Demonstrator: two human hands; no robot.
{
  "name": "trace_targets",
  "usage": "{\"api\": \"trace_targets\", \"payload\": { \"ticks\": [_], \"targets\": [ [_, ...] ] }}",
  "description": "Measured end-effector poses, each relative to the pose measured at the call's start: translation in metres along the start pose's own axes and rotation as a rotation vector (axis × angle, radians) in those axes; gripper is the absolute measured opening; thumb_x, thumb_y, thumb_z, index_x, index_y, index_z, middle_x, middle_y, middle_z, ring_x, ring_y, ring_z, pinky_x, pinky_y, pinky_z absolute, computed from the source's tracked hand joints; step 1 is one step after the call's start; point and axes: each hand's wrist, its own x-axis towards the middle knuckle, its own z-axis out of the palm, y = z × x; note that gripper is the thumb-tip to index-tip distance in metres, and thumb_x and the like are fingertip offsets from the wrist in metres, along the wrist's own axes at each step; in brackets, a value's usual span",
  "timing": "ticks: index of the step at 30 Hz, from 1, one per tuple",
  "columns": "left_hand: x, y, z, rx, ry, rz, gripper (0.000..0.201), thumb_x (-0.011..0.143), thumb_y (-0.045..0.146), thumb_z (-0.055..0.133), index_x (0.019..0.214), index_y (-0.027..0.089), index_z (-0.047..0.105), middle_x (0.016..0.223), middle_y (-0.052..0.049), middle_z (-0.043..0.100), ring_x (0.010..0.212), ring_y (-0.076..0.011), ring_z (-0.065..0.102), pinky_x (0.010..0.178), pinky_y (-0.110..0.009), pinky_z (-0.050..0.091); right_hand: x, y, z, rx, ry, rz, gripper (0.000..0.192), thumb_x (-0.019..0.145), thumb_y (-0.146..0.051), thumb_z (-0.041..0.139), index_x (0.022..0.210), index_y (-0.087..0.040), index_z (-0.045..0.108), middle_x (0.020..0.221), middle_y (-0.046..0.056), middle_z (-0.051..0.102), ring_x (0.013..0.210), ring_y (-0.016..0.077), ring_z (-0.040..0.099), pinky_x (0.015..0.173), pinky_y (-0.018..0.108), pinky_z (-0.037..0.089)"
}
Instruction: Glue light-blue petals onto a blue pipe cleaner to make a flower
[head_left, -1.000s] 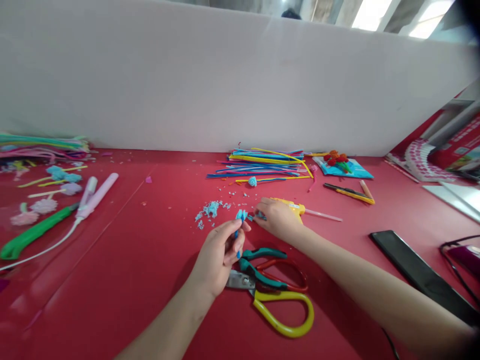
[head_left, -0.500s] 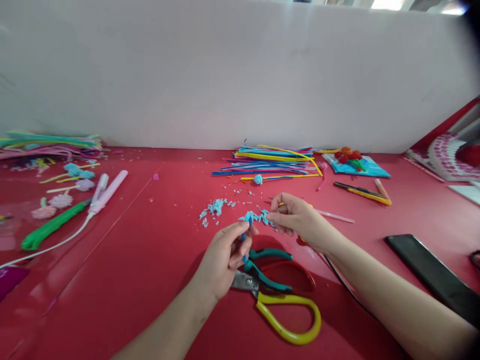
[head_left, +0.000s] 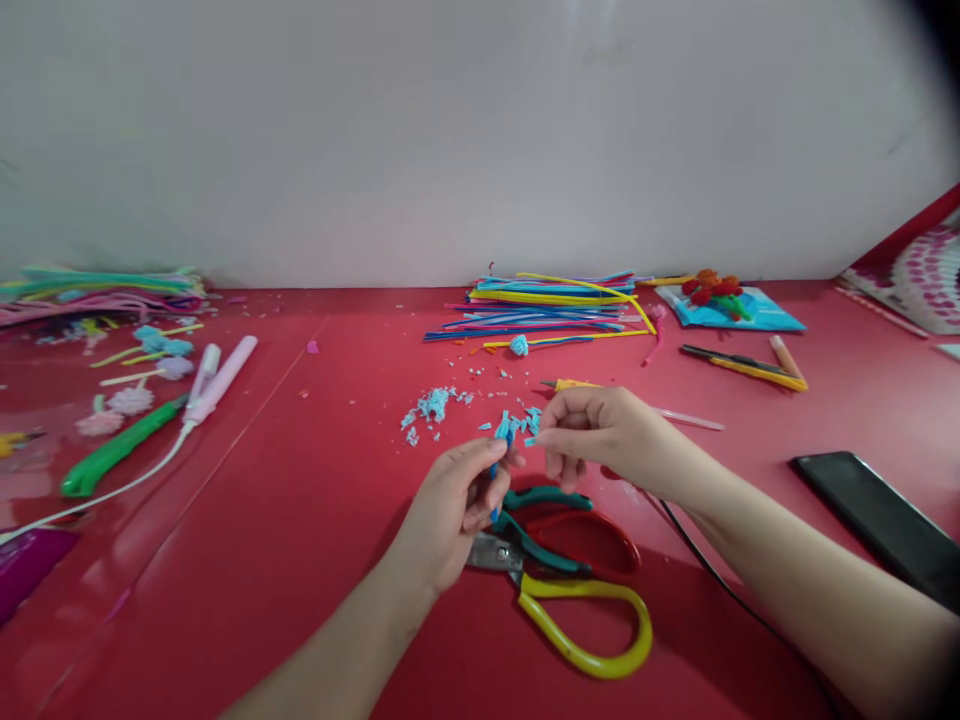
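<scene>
Head view: left hand (head_left: 450, 510) closed on blue bundle (head_left: 504, 428); right hand (head_left: 611, 440) pinching scrap (head_left: 531, 441) just beside it.
Packet (head_left: 776, 312), beyond right hand, bears red flower (head_left: 709, 288); contents not visible. Glue gun (head_left: 576, 384) mostly hidden behind right hand. Scissors (head_left: 570, 588) and pliers (head_left: 551, 495) between forearms, front ends obscured near left hand. Phone (head_left: 870, 510), right of right forearm, cut off. Clippings (head_left: 433, 404) beyond left hand.

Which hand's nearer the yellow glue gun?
Right. The right hand is just in front of the yellow glue gun, hiding part of it; the left hand is farther off, to its left and nearer the camera, holding a blue craft piece.
</scene>
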Motion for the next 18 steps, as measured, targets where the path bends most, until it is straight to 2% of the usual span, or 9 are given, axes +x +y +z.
{"api": "trace_targets", "payload": {
  "ticks": [5,11,14,18],
  "targets": [
    [-0.002,0.0,0.003,0.114,-0.03,0.017,0.029,0.083,0.033,0.052,0.062,0.014,0.055,0.042,0.007,0.039,0.034,-0.0016,0.017,0.037,-0.02,0.012,-0.008,-0.004,0.002,-0.193,0.014,-0.04,0.01,0.082,-0.029,0.051,0.079,-0.02,0.053,0.056,-0.005,0.058,0.046,0.0089,0.056,0.044,0.019,0.044],
    [-0.004,0.0,0.006,0.207,-0.063,0.0,0.028,0.084,0.031,0.051,0.062,0.014,0.054,0.041,0.007,0.037,0.036,-0.0036,0.02,0.038,-0.021,0.009,-0.014,-0.003,-0.001,-0.514,0.036,-0.199,0.007,0.081,-0.021,0.048,0.078,-0.021,0.055,0.061,-0.005,0.055,0.052,0.0075,0.049,0.048,0.018,0.037],
    [-0.005,0.0,0.007,0.213,-0.076,-0.012,0.032,0.083,0.031,0.052,0.056,0.015,0.05,0.04,0.007,0.038,0.037,-0.0037,0.02,0.038,-0.021,0.01,-0.015,-0.004,-0.002,-0.535,0.029,-0.182,0.007,0.079,-0.019,0.049,0.078,-0.021,0.056,0.06,-0.006,0.055,0.051,0.0071,0.048,0.046,0.018,0.034],
    [-0.006,0.0,0.007,0.22,-0.079,-0.03,0.035,0.083,0.031,0.052,0.053,0.014,0.048,0.04,0.007,0.039,0.037,-0.0035,0.021,0.039,-0.021,0.012,-0.015,-0.006,0.0,-0.546,0.089,-0.166,0.005,0.077,-0.019,0.051,0.075,-0.021,0.055,0.058,-0.007,0.055,0.048,0.0065,0.049,0.048,0.018,0.035]
  ]
}}
